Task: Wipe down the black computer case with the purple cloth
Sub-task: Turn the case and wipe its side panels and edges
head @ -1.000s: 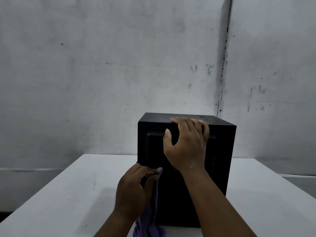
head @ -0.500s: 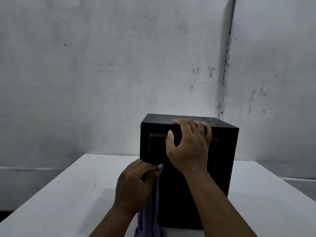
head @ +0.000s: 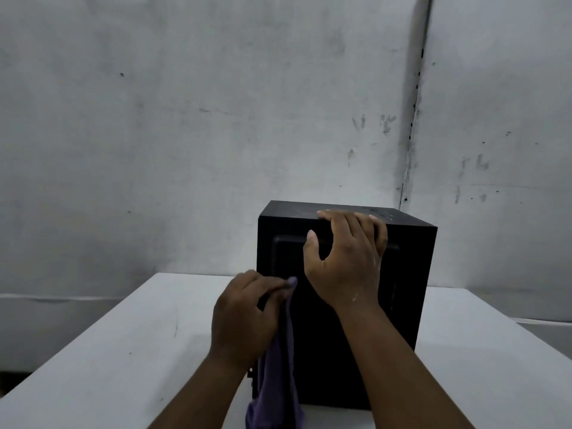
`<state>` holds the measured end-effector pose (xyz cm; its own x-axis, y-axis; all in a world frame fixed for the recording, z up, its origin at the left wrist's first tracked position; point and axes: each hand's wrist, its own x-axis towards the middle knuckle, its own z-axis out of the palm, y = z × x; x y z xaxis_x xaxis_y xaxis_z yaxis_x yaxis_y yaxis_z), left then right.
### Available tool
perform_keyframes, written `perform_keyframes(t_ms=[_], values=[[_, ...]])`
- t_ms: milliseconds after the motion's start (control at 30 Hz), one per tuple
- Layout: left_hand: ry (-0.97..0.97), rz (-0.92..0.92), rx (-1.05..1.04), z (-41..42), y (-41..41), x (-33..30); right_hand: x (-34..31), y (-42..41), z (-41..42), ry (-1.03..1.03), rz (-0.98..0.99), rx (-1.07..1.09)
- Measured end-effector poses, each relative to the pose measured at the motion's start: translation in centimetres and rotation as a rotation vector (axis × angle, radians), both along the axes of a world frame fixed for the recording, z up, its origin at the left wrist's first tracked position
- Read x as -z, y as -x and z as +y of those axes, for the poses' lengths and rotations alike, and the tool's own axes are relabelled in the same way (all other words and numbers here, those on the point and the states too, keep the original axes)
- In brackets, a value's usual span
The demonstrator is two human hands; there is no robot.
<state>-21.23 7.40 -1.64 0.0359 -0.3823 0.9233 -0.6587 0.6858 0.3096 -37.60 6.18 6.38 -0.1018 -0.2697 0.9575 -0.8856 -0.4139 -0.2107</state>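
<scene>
My left hand (head: 247, 317) pinches the cloth (head: 278, 379) against the case's (head: 411, 292) near face, low at its left edge, the rest hanging to the surface (head: 108, 351). My right hand (head: 346, 261) curls over the case's top front edge, fingers on top, thumb on the face. The case stands upright mid-surface, hiding the far edge. Behind is a scuffed grey wall (head: 185, 119).

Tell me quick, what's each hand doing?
Left hand: grips the purple cloth.
Right hand: fingers hooked over the black computer case top edge.
</scene>
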Motion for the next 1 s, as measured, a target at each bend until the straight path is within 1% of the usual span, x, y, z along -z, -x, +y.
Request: perform_keyframes(t_ms=[100, 133, 200, 267, 300, 333, 367, 400, 467, 500, 567, 633, 700, 733, 800, 867, 933, 1000], values=[[0.019, 0.074, -0.003, 0.0, 0.4, -1.0, 0.0, 0.1, 0.0, -0.004, 0.007, -0.013], [0.008, 0.07, 0.01, 0.2, 0.5, -0.9, 0.0, 0.1, 0.0, -0.003, 0.009, -0.02], [-0.067, -0.019, 0.035, 0.6, 0.7, -0.1, 0.1, 0.1, 0.1, 0.002, 0.014, -0.033], [-0.191, -0.136, 0.013, 1.0, 0.5, 0.5, 0.8, 0.1, 0.7, 0.025, -0.002, -0.056], [-0.245, -0.149, -0.005, 1.3, 0.4, 0.4, 1.5, -0.1, 1.4, 0.055, -0.021, -0.076], [-0.295, -0.12, -0.004, 1.6, 0.4, 0.0, 2.6, -0.4, 2.1, 0.093, -0.044, -0.098], [-0.336, -0.047, 0.027, 1.9, 0.5, -0.7, 3.9, -0.8, 2.9, 0.124, -0.066, -0.126], [-0.366, 0.065, 0.082, 2.2, 0.6, -1.5, 5.3, -1.4, 3.9, 0.13, -0.09, -0.17], [-0.429, 0.284, 0.196, 2.8, 1.2, -3.3, 7.7, -2.7, 5.4, 0.058, -0.164, -0.312], [-0.466, 0.355, 0.258, 3.0, 1.4, -4.1, 8.4, -3.2, 5.7, 0.009, -0.218, -0.393], [-0.522, 0.401, 0.355, 3.5, 2.0, -5.3, 9.0, -3.6, 6.0, -0.05, -0.33, -0.496], [-0.55, 0.372, 0.412, 3.9, 2.2, -5.9, 8.6, -3.4, 5.9, -0.052, -0.396, -0.516], [-0.532, 0.371, 0.449, 4.0, 2.1, -6.4, 7.6, -2.8, 5.7, -0.028, -0.399, -0.499], [-0.471, 0.37, 0.414, 3.8, 2.0, -6.5, 7.0, -2.4, 5.4, 0.002, -0.389, -0.476], [-0.253, 0.332, 0.198, 2.9, 1.7, -6.9, 5.5, -1.3, 4.4, 0.086, -0.375, -0.377], [-0.07, 0.238, -0.003, 1.9, 1.5, -7.3, 4.1, -0.2, 3.1, 0.154, -0.376, -0.246], [-0.001, 0.142, -0.07, 0.3, 1.4, -7.5, 3.6, 0.1, 2.2, 0.178, -0.36, -0.173], [-0.026, 0.077, -0.074, -1.2, 1.3, -7.6, 4.2, -0.6, 2.0, 0.153, -0.276, -0.2]])
